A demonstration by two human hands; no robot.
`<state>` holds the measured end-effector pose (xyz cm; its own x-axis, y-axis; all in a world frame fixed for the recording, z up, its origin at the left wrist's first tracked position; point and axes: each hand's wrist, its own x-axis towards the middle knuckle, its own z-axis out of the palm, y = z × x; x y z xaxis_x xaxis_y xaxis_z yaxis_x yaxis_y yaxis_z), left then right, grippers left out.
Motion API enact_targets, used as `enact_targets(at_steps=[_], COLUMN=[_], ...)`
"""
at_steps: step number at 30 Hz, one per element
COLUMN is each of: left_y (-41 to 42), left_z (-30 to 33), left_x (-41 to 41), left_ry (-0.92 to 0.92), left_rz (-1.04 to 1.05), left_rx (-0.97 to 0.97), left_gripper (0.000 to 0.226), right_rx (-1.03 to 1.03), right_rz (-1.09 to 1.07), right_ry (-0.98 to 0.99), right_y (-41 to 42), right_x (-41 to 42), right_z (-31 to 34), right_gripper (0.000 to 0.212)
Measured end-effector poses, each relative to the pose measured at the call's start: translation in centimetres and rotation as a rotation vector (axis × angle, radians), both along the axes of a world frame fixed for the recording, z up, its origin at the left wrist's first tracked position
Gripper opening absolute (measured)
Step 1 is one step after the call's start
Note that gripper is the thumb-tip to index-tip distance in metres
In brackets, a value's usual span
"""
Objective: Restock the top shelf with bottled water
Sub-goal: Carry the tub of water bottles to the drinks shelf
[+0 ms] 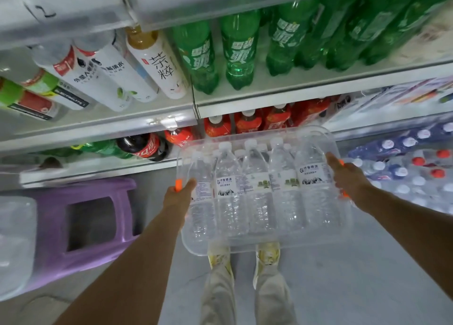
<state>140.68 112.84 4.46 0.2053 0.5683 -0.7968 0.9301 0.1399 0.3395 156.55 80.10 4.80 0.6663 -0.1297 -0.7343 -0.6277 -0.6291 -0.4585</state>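
left grip [180, 190] — clamped on clear tray [316, 132] | right grip [343, 175] — same | tray carries water bottles [229, 177]

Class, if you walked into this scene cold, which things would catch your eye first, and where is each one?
First, the clear bin of water bottles at centre, held at each end by the left hand and right hand. Then the green soda bottles on the shelf above, and the purple stool on the floor at left.

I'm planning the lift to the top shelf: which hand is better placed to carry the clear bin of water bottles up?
Neither alone. The left hand and right hand each grip an orange handle at opposite ends of the clear bin, so both should lift together.
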Motion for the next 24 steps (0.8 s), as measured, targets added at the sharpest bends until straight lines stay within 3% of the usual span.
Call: enact_targets(at_steps=[7, 10, 15, 24], left_y=[-0.2, -1.1, -2.5, -3.2], left_z=[3.4, 7.0, 14.2, 27.7], left_x=[-0.4, 0.1, 0.2, -6.5], left_ry=[0.072, 0.016, -0.13, -0.547], left_rz=[-0.124, -0.158, -0.157, -0.229], left_rx=[0.065, 0.011, 0.006, 0.375], left_gripper=[0.067, 0.065, 0.05, 0.028], right_rx=[-0.207, -0.205, -0.134, 0.309], right_rz=[0.135, 0.196, 0.368, 0.551], right_ry=[-0.019, -0.006, -0.091, -0.406], right_y=[0.9, 1.8, 5.0, 11.2], right_x=[-1.1, -1.6, -2.9, -8.3], right_z=[2.2, 5.6, 13.3, 27.4], right_gripper=[0.05, 0.046, 0.025, 0.018])
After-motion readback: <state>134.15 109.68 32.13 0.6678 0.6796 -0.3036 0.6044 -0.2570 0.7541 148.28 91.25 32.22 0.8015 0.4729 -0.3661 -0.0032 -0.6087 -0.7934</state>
